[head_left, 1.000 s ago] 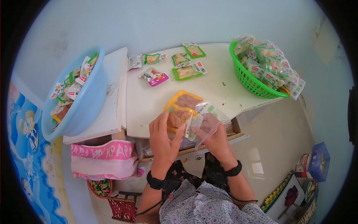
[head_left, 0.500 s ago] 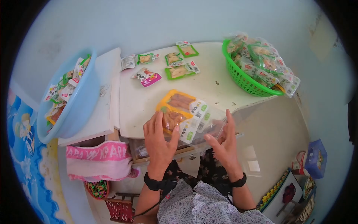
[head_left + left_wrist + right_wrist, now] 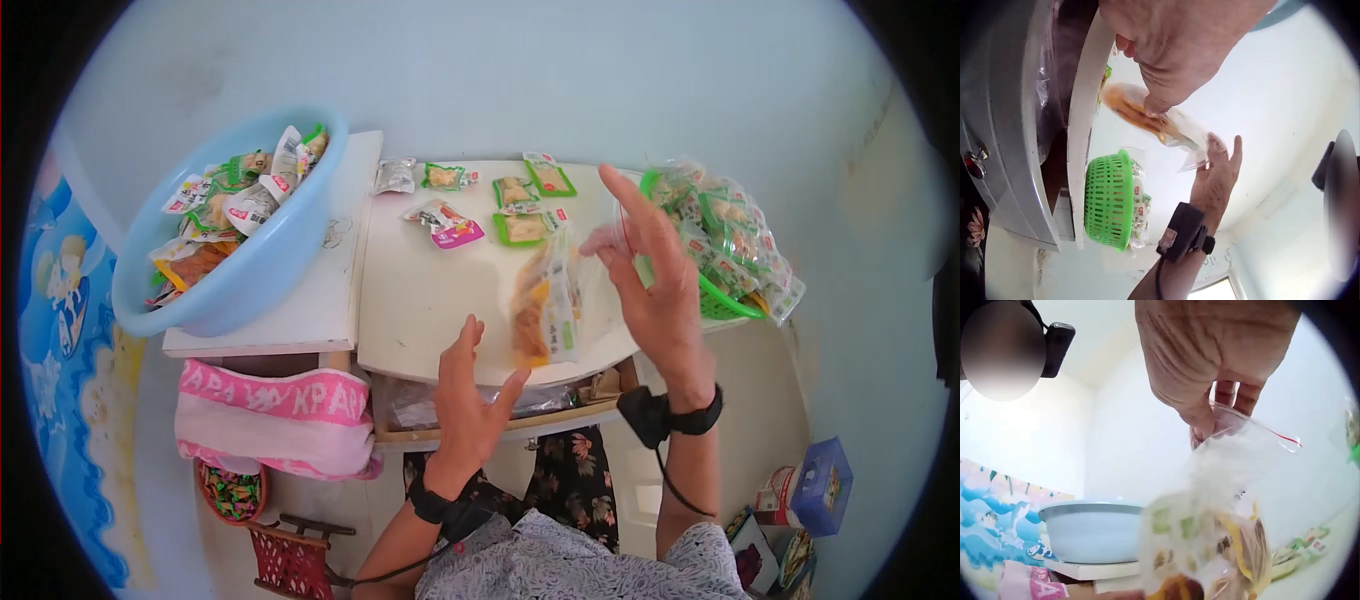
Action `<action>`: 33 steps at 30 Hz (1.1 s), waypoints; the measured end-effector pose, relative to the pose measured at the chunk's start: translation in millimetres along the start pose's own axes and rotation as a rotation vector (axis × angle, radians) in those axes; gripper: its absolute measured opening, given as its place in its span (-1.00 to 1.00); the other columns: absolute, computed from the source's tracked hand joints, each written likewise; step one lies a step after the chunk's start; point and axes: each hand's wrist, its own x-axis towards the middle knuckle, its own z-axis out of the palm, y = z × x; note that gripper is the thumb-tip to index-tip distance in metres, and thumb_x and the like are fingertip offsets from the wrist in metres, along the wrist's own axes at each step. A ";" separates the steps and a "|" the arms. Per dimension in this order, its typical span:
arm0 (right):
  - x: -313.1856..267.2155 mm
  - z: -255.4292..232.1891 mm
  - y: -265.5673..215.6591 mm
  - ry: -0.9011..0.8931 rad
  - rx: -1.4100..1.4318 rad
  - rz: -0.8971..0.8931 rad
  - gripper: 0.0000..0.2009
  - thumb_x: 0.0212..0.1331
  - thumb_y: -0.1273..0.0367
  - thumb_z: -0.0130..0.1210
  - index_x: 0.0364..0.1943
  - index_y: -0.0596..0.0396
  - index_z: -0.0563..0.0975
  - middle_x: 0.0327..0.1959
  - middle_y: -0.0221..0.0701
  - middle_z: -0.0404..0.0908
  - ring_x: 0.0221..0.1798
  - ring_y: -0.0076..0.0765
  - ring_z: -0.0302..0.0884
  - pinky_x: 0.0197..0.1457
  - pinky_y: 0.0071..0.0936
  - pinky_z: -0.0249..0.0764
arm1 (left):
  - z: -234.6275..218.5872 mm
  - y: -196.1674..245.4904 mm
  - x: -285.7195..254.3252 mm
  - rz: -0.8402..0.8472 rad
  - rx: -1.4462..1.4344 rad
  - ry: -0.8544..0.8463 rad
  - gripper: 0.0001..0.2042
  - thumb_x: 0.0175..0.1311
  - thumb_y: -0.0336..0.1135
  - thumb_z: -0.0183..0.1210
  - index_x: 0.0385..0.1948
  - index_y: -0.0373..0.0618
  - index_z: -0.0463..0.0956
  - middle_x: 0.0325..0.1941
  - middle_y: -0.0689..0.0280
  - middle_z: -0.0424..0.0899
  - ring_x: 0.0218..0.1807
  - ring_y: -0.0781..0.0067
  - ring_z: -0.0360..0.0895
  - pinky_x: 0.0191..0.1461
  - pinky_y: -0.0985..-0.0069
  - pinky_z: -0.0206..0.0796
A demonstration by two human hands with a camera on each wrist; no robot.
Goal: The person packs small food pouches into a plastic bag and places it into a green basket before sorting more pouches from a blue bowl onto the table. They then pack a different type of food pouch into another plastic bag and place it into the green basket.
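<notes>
The bag [image 3: 553,312] hangs over the table [image 3: 430,305] before the packets [image 3: 445,224], basin [image 3: 285,255] at left, basket [image 3: 724,302] at right.

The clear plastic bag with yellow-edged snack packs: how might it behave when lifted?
The clear plastic bag is probably floppy on top, where thin film bends at the right hand. It may swing bottom-heavy, since the yellow-edged snack packs sit low. Its glossy film might be slippery.
</notes>
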 end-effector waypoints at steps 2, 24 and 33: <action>21.9 -5.6 -9.6 -0.041 -0.075 -0.122 -0.28 0.10 0.73 0.08 0.43 -0.11 0.45 -0.30 -0.36 0.61 -0.22 -0.27 0.42 -0.11 -0.36 0.46 | -4.2 1.1 0.1 -0.032 -0.067 -0.021 -0.05 0.17 -0.26 0.48 0.56 -0.19 0.04 0.48 -0.06 0.35 0.48 0.06 0.35 0.43 0.13 0.27; 18.4 -13.2 -0.1 -0.030 -0.158 -0.365 -0.43 0.03 0.71 0.20 0.20 0.02 0.64 -0.24 -0.47 0.77 -0.08 -0.25 0.50 -0.04 -0.35 0.54 | 5.5 14.7 47.9 -0.063 -0.476 -0.032 -0.48 0.14 -0.48 0.46 0.11 -0.24 0.39 0.04 0.23 0.63 0.08 0.43 0.61 0.23 0.41 0.47; -48.8 -9.1 36.3 0.066 0.338 0.166 -0.20 0.07 0.37 0.47 0.46 -0.02 0.35 0.43 -0.29 0.44 0.48 -0.16 0.34 0.47 -0.10 0.33 | 0.8 -16.2 50.3 -0.128 -0.522 -0.128 -0.40 0.14 -0.52 0.43 0.22 -0.33 0.34 0.16 0.14 0.62 0.15 0.37 0.62 0.26 0.39 0.49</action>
